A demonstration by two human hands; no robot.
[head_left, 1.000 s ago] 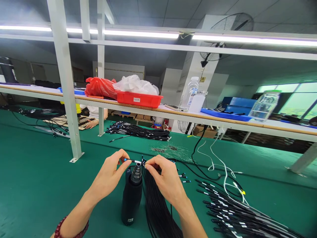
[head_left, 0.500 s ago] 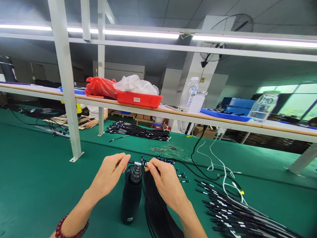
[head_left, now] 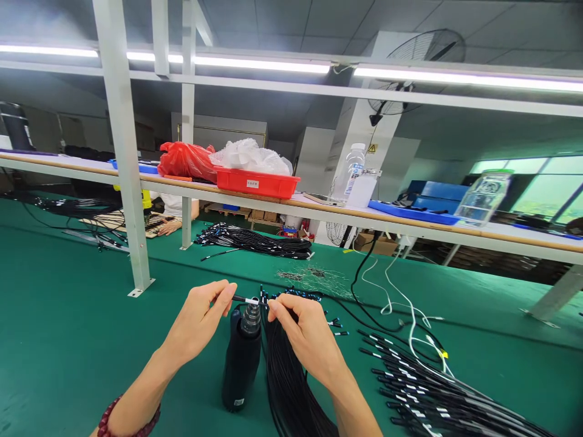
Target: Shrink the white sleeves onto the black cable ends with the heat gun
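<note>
Black cable (head_left: 240,298) spans just above nozzle (head_left: 251,318) of upright heat gun (head_left: 241,367), well in from green desk's (head_left: 68,340) far edge. Our left hand (head_left: 195,321) and right hand (head_left: 306,334) pinch it, fingertips closed. Likely light, bendy; we should grip either side of white label (head_left: 252,301), clear of possible heat.

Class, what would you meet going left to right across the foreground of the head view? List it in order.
Dark red bead bracelet, left hand, black tool with ringed nozzle, right hand, cables with white labels.
</note>
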